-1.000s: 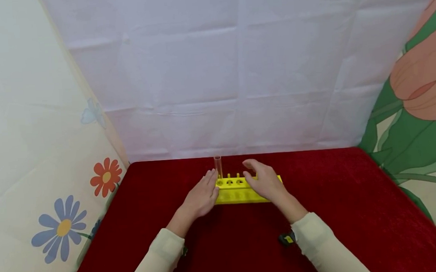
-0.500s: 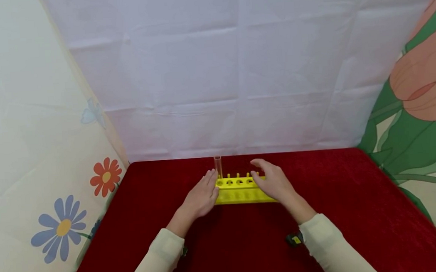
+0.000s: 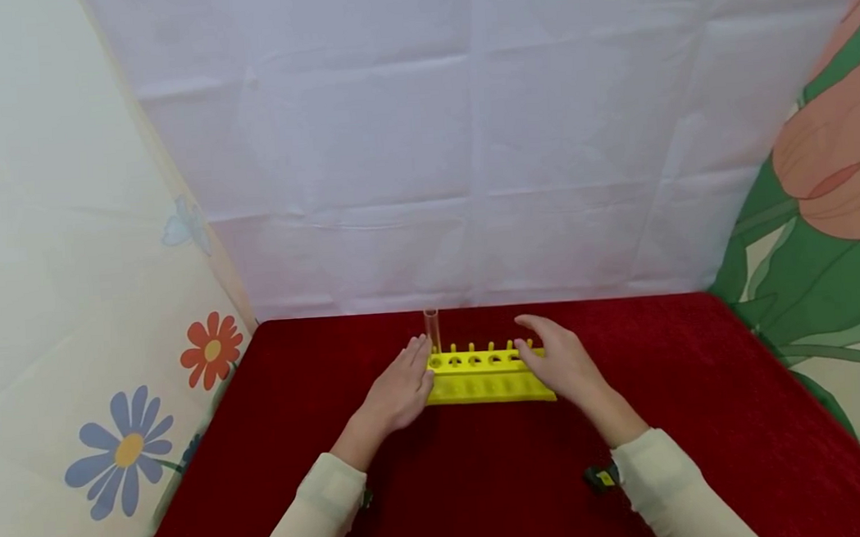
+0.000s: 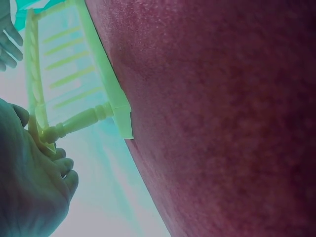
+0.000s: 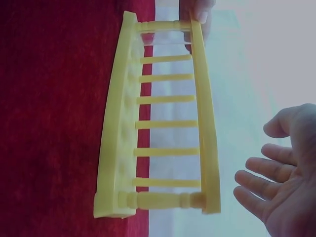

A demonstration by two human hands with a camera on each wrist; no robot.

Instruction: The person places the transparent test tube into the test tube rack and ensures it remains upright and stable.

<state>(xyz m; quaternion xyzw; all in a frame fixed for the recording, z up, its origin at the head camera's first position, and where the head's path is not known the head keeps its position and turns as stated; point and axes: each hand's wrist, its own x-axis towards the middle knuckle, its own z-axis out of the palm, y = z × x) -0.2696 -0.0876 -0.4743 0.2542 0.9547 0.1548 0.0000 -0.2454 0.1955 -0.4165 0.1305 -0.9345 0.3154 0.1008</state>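
A yellow test tube rack (image 3: 491,386) stands on the red cloth, with a row of holes along its top and pegs behind them. One clear test tube (image 3: 432,326) stands upright in the leftmost hole. My left hand (image 3: 396,390) holds the left end of the rack's top plate, thumb on one side and fingers on the other, as the left wrist view shows. Beside the rack's right end is my right hand (image 3: 561,363), its fingers spread and holding nothing. In the right wrist view a gap shows between this hand (image 5: 281,173) and the rack (image 5: 116,128).
Red velvet cloth (image 3: 704,399) covers the table. A white cloth (image 3: 466,135) hangs behind it, and flower-patterned panels stand at the left and right. A dark strapped device (image 3: 601,479) sits at my right wrist.
My right hand has moved rightward along the rack, from over its right half to its right end, uncovering more holes. The left hand, rack and test tube stay in place.
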